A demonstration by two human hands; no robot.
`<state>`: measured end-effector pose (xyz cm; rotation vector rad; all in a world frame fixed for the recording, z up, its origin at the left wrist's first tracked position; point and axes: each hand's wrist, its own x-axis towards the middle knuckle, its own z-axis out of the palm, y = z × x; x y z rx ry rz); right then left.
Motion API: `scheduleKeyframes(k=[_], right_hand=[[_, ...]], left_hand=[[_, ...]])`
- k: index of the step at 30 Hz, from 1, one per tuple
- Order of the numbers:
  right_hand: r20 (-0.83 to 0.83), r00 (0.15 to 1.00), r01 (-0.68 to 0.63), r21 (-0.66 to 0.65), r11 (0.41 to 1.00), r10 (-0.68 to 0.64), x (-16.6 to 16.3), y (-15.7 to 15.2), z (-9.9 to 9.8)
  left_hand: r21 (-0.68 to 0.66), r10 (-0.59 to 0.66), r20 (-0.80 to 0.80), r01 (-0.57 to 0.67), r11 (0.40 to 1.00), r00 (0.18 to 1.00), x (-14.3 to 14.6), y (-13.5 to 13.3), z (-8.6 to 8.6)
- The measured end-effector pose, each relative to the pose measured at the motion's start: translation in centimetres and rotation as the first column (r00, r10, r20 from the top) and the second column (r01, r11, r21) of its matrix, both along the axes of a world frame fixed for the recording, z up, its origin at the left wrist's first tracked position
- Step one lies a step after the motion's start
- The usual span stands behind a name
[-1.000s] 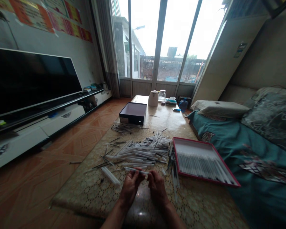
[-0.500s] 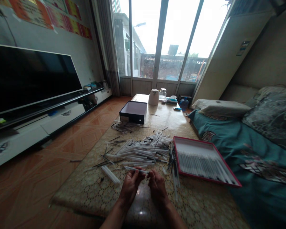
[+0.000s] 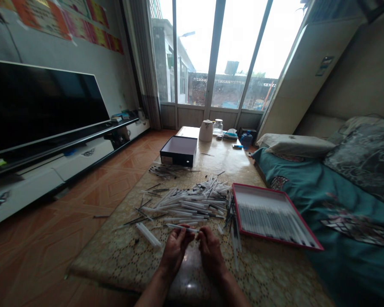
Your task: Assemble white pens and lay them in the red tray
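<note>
My left hand (image 3: 176, 248) and my right hand (image 3: 209, 248) meet low over the table, both closed on one thin white pen (image 3: 183, 228) held level between the fingertips. The pen sticks out to the left past my left fingers. Just beyond the hands lies a loose heap of white pen barrels (image 3: 192, 200) with dark thin refills (image 3: 141, 218) scattered at its left. A red-rimmed tray (image 3: 240, 221) with a row of pens laid side by side sits to the right of my right hand.
The low table (image 3: 121, 260) has a lace-patterned cover. A dark open box (image 3: 178, 157) sits further back, with a white kettle (image 3: 206, 131) and jar behind it. A teal sofa (image 3: 345, 230) runs along the right, a television (image 3: 41, 104) stands left.
The hands hold the same pen in nearly the same place. Only the camera view has shifted slightly.
</note>
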<state>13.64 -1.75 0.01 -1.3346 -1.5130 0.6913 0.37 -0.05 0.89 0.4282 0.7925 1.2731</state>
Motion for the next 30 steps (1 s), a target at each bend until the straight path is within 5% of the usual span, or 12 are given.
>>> scheduleKeyframes(k=[30], right_hand=[[-0.025, 1.0, -0.001, -0.053, 0.999, 0.0, 0.07, 0.09, -0.39]], left_hand=[[0.003, -0.004, -0.01, 0.004, 1.0, 1.0, 0.06, -0.07, 0.46]])
